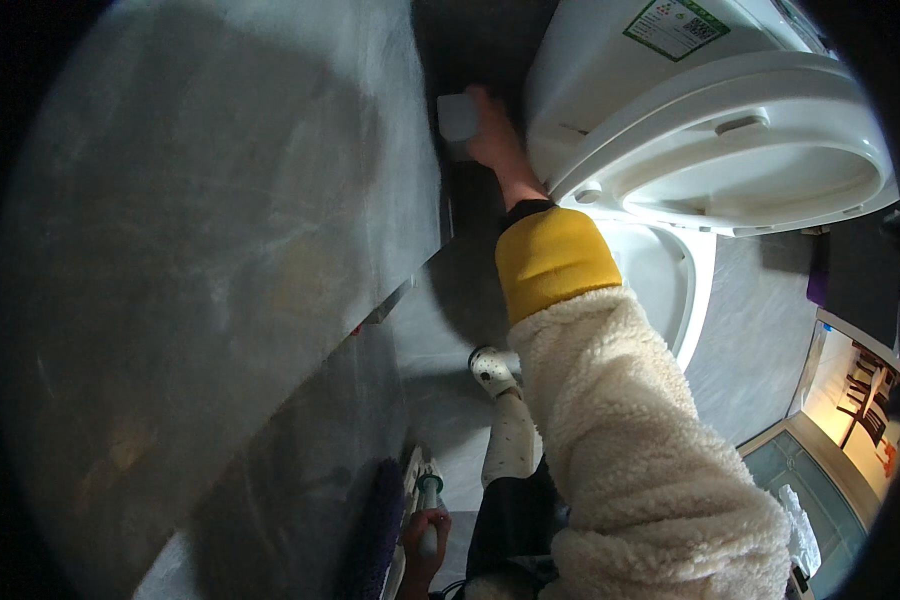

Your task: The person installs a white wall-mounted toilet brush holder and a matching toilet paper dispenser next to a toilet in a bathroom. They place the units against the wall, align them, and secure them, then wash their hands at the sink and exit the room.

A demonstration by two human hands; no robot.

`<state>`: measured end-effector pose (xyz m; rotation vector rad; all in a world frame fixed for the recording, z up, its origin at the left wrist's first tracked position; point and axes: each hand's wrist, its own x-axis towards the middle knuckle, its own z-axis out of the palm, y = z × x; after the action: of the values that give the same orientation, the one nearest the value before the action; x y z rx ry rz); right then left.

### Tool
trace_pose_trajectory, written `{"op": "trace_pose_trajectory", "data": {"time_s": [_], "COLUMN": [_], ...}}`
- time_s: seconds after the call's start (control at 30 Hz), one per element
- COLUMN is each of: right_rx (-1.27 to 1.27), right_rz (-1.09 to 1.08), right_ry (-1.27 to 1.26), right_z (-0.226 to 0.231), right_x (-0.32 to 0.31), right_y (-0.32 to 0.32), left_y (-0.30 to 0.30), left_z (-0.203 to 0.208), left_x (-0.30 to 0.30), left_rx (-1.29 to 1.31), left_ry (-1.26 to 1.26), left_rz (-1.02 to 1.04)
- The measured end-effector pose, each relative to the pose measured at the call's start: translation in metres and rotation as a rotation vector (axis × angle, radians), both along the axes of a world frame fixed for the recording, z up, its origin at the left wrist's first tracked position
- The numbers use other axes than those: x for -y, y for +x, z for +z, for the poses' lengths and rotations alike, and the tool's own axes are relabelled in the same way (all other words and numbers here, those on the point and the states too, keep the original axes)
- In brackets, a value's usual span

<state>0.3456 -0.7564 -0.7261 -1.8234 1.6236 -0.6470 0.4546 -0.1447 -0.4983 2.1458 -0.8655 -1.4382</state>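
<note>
My right arm, in a cream fleece sleeve with a yellow cuff, stretches past the toilet. My right hand is closed on a pale grey, box-like object in the dark gap between wall and toilet. Its kind is unclear. Low in the view, my left hand wraps round a pale handle with a green collar. The rest of that tool cannot be made out. The toilet's seat and lid stand raised beside my right forearm.
A grey wall fills the left side. Purple fluffy material lies beside my left hand. My foot in a pale spotted shoe stands on the grey floor. A framed glass door and a lit room with a chair show at right.
</note>
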Motion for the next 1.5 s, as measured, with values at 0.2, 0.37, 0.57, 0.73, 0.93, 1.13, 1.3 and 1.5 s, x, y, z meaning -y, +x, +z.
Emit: {"op": "trace_pose_trajectory", "data": {"time_s": [0.2,0.37,0.57,0.73,0.93,1.13,1.3,1.5], "right_rx": [0.027,0.09,0.076,0.032,-0.003,-0.097,-0.139,-0.078], "right_rz": [-0.009,-0.091,-0.049,-0.036,-0.045,-0.058,-0.053,-0.138], "right_ry": [-0.01,0.036,-0.027,0.007,0.013,0.107,-0.141,0.213], "right_z": [0.001,0.005,0.017,0.013,0.02,0.031,0.004,-0.047], "right_x": [-0.003,-0.005,-0.004,0.002,-0.004,-0.008,-0.003,-0.03], "right_y": [0.002,0.001,0.003,0.004,0.006,0.012,0.01,-0.002], "left_y": [-0.007,-0.003,-0.003,-0.003,-0.011,-0.017,-0.016,-0.012], "left_z": [0.011,0.01,0.008,0.007,0.0,-0.001,-0.001,0.0], "left_x": [0.021,0.018,0.011,0.011,0.013,0.017,0.016,0.004], "left_rx": [0.011,0.007,0.039,0.026,-0.031,0.006,-0.015,0.013], "left_ry": [-0.018,0.013,0.007,0.076,-0.007,-0.033,0.023,0.023], "left_rz": [0.012,0.016,0.002,0.01,0.028,-0.044,-0.028,0.014]}}
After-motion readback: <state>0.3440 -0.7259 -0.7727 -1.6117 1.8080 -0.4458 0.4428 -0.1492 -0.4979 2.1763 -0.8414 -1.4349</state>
